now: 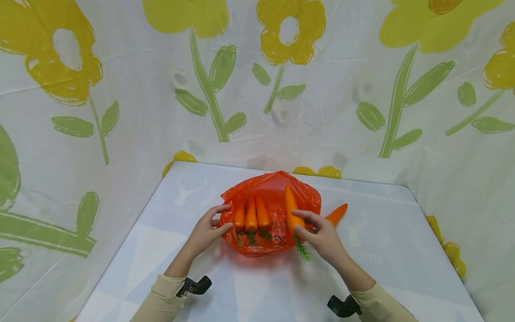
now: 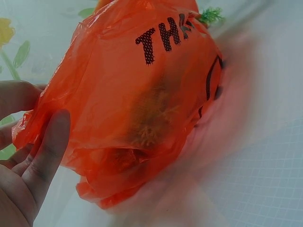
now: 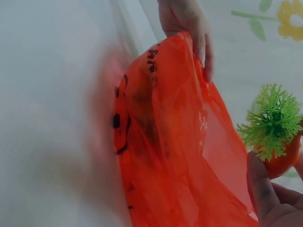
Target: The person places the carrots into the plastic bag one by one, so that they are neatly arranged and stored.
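Note:
A thin red plastic bag (image 1: 277,246) lies with its mouth spread, black lettering on its side. My left hand (image 1: 207,230) pinches the bag's left edge, with the thumb on the outside in the left wrist view. Three orange carrots (image 1: 251,214) with small green tops lie side by side in the bag. My right hand (image 1: 319,232) grips another carrot (image 1: 291,205) near its leafy end, over the bag's right part. Its tip points away and its frilly green top (image 3: 272,118) hangs towards me. Beyond the right hand lies one more carrot (image 1: 338,214), partly hidden.
The bag rests on a pale white and blue table (image 1: 153,250), nearer its far edge. A white curtain (image 1: 322,112) with yellow flowers and green leaves surrounds the table at the back and sides. Black devices (image 1: 196,285) are strapped to both wrists.

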`<action>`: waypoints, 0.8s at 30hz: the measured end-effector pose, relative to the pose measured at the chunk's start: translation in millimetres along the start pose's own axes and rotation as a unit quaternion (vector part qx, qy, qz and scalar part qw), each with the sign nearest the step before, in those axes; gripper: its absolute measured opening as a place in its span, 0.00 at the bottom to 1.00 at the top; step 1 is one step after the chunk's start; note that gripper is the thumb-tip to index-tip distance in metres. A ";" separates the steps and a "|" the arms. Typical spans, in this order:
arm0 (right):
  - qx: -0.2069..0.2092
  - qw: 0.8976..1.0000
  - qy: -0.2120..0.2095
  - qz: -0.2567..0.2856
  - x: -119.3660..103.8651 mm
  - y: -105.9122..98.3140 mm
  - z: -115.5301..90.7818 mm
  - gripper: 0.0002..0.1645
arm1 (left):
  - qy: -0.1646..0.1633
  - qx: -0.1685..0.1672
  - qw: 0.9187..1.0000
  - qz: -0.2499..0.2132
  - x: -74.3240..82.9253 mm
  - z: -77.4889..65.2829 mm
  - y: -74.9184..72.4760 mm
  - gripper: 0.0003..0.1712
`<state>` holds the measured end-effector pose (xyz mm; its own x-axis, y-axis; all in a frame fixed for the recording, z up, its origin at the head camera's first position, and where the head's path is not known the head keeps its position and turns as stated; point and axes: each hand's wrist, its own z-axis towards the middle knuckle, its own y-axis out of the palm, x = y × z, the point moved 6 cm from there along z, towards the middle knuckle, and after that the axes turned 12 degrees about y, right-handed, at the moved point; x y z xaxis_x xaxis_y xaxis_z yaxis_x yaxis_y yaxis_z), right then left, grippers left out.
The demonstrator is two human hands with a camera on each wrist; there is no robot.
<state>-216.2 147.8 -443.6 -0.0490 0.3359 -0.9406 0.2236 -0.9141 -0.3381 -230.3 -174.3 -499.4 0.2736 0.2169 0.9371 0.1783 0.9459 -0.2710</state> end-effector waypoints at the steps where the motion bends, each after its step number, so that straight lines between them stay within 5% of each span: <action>1: -0.001 1.000 0.001 0.001 0.4 1.1 0.9 0.23 | 0.000 0.000 1.000 0.000 -0.3 0.1 0.1 0.33; 24: 0.002 0.999 0.036 0.002 6.4 16.4 30.8 0.24 | 0.006 -0.001 1.000 -0.010 2.5 1.1 1.6 0.32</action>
<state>-242.9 128.0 -456.1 0.0228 0.3475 -0.9374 0.2206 -0.9163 -0.3344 -230.3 -172.0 -497.3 0.2807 0.1944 0.9399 0.1859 0.9497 -0.2520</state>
